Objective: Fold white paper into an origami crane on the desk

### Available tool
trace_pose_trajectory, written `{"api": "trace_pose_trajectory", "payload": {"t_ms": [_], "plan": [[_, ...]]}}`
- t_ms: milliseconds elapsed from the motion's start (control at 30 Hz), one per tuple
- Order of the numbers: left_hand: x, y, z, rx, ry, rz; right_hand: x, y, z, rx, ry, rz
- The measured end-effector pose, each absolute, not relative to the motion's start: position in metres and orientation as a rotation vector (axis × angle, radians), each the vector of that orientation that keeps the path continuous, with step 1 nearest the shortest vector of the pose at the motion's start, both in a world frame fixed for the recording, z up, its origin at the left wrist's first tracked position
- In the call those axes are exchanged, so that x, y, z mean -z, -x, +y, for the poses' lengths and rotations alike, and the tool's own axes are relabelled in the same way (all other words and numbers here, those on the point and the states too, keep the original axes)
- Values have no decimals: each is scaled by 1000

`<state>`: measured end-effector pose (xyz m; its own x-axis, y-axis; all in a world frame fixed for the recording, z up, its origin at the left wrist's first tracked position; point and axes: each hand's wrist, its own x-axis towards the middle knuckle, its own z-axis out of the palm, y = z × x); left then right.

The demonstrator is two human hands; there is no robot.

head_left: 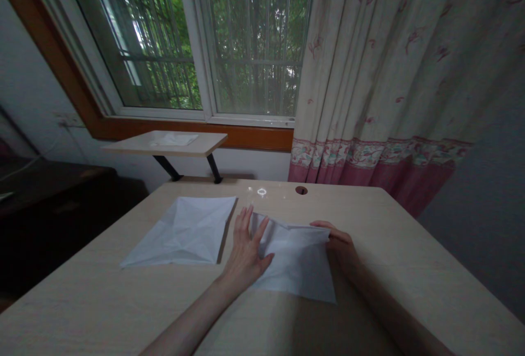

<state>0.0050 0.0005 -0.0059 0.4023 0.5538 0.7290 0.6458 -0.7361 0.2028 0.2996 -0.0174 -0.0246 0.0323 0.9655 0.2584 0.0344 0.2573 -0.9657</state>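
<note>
A creased white sheet of paper point(297, 260) lies on the light wood desk in front of me, its far edge slightly raised. My left hand point(248, 255) rests with fingers spread at the paper's left edge, thumb over the sheet. At the far right corner, my right hand point(340, 244) grips the edge, with fingers behind it; its thumb is mostly hidden. Left of my hands, another white sheet of paper point(192, 230), marked with fold lines, lies spread out on the desk.
The desk point(164, 307) has a round cable hole point(301, 190) near its back edge. At the back left, a raised shelf point(205, 145) on black supports holds a white folded piece point(176, 139). A curtain point(361, 99) hangs beyond the desk, beside a barred window point(254, 44).
</note>
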Motion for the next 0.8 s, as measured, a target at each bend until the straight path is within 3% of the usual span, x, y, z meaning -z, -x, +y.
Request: {"api": "trace_pose_trajectory", "payload": {"t_ms": [267,600,800], "plan": [[-2,1,-4,1802,2560,-1124,13,-294,-22,-844,1022,-1406],[4,-6,12,3076,2398,-1553,24,-287,-20,-1014,1257,-1320],[-9,-8,7,3148,2451,-1729,18,-286,-25,-952,1243,-1382]]}}
